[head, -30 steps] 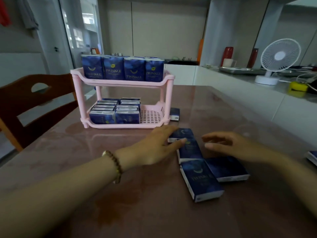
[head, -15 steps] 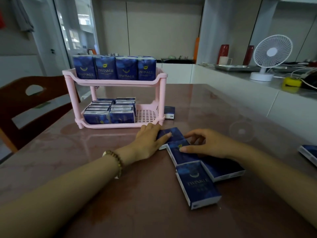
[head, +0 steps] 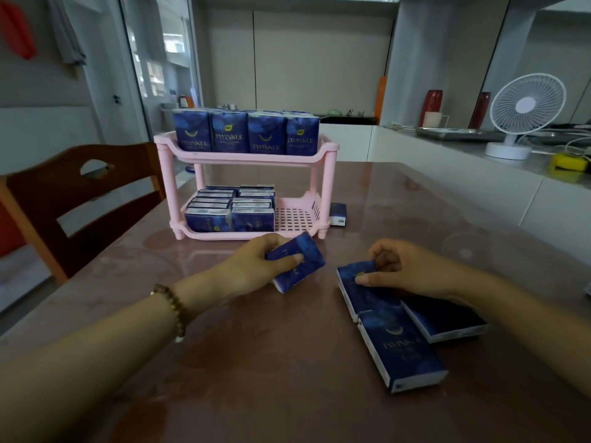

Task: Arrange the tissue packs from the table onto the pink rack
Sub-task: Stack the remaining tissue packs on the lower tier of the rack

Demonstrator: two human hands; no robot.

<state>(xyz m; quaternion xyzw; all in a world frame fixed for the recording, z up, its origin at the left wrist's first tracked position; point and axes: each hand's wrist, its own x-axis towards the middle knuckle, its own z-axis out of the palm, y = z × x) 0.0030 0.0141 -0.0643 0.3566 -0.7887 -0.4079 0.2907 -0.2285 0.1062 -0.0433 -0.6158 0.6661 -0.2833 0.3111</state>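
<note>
Glossy brown surface (head: 271, 362): my left hand (head: 252, 270) pinches a tilted pack (head: 299, 262); right hand (head: 406, 270) fingers curl around another pack (head: 361, 289). I'd slide mine into the rack (head: 324, 187) at 12 o'clock.

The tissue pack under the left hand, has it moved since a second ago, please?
Yes. The left hand has lifted the tissue pack off the cluster of packs and tilted it, carrying it left toward the pink rack.
</note>
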